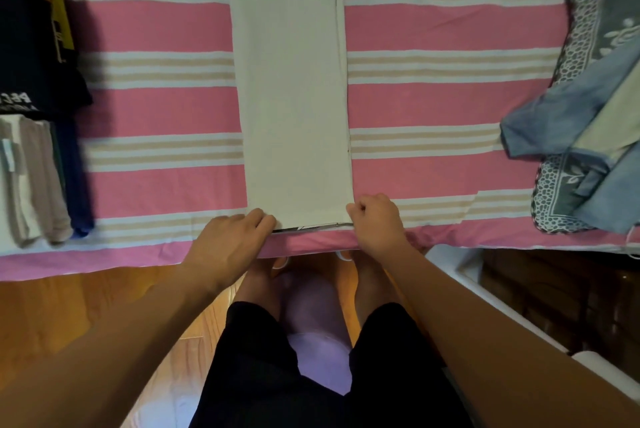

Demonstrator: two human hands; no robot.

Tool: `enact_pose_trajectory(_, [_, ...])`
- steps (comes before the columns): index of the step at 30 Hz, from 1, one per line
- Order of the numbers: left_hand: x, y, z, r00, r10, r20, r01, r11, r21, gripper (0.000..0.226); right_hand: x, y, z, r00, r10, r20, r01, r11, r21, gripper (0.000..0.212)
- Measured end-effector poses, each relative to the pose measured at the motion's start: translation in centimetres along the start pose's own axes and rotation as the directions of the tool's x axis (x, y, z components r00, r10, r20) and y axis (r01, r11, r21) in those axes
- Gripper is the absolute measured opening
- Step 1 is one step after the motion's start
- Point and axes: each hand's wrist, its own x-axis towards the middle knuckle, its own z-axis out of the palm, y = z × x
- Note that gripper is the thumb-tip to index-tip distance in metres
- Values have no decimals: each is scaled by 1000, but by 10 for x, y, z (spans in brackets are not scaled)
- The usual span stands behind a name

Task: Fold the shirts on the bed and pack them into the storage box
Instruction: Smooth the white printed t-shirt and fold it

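Note:
A white shirt (292, 81) lies flat on the pink striped bed (433, 105), folded lengthwise into a long narrow strip that runs away from me. Its near hem sits at the bed's front edge. My left hand (232, 240) pinches the hem's left corner. My right hand (375, 223) grips the hem's right corner with curled fingers. A dark printed layer shows under the hem between my hands. No storage box is clearly seen.
Folded dark shirts (34, 32) and a row of folded beige, white and blue garments (41, 178) lie at the bed's left. A blue denim garment (575, 122) on a grey patterned cloth (588, 11) lies at the right. A white frame (491, 303) stands on the floor at the right.

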Motion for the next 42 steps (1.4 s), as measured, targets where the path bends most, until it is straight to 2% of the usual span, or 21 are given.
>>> enact_pose_trajectory(3, [0,2,6,999,-39,35,39,999,-3,36,-2,-4,4,1000,-26,-7,25,992,-122,24])
enact_pose_trajectory(7, [16,10,0,942,-199,270,192,980,55,24,-6,-6,8,991,-136,9,131,927,-353,30])
enact_pose_trajectory(10, [28,13,-18,866,-235,441,285,957,-49,25,1,-15,-3,999,0,44,9,980,-199,20])
enact_pose_trajectory(13, [47,1,-49,782,-232,578,396,902,-175,20,27,-34,-39,948,151,279,-111,982,-153,17])
enact_pose_trajectory(14, [56,-6,-59,789,-242,564,430,874,-226,20,40,-42,-58,944,164,287,-132,983,-127,19])
enact_pose_trajectory(16, [77,-21,-78,837,-319,444,481,817,-318,23,72,-59,-104,967,163,194,-154,986,-60,22])
enact_pose_trajectory(18, [105,-36,-95,877,-415,244,480,790,-381,26,106,-78,-153,988,146,56,-149,987,58,22])
enact_pose_trajectory(20, [141,-55,-109,881,-471,46,444,788,-428,30,143,-101,-195,991,117,-63,-103,976,194,25])
enact_pose_trajectory(23, [210,-94,-122,832,-511,-218,401,824,-400,26,207,-140,-238,970,112,-216,-16,915,402,19])
enact_pose_trajectory(24, [234,-110,-125,803,-518,-293,400,835,-378,24,229,-153,-246,962,133,-237,2,869,494,26])
enact_pose_trajectory(26, [283,-144,-129,743,-538,-399,410,836,-364,30,277,-184,-260,968,180,-174,4,685,729,51])
enact_pose_trajectory(28, [324,-176,-134,683,-559,-471,417,827,-377,43,353,-193,-265,973,179,-144,28,529,848,79])
enact_pose_trajectory(29, [343,-192,-137,662,-558,-501,414,829,-376,49,391,-194,-265,975,170,-141,38,501,865,88])
enact_pose_trajectory(31, [372,-218,-146,650,-564,-510,422,826,-375,58,413,-210,-268,989,118,-87,17,501,865,83])
enact_pose_trajectory(33, [387,-237,-154,663,-553,-504,425,833,-355,62,393,-229,-273,998,68,14,-45,479,877,47])
enact_pose_trajectory(34, [391,-242,-158,682,-534,-500,417,845,-334,63,385,-229,-276,998,65,11,-38,439,898,29])
enact_pose_trajectory(35, [393,-245,-161,703,-518,-487,410,855,-317,63,380,-220,-277,993,94,-77,33,398,917,19])
enact_pose_trajectory(36, [393,-249,-164,723,-513,-462,413,858,-306,65,370,-209,-275,955,165,-245,161,403,901,14])
enact_pose_trajectory(38, [397,-260,-169,757,-528,-386,449,849,-280,65,352,-186,-267,830,241,-503,322,529,785,14])
enact_pose_trajectory(40, [409,-272,-180,778,-548,-306,507,836,-208,63,346,-171,-255,827,201,-525,301,630,715,11])
enact_pose_trajectory(42, [423,-282,-192,779,-584,-228,569,811,-135,62,351,-165,-249,849,176,-499,269,668,694,10])
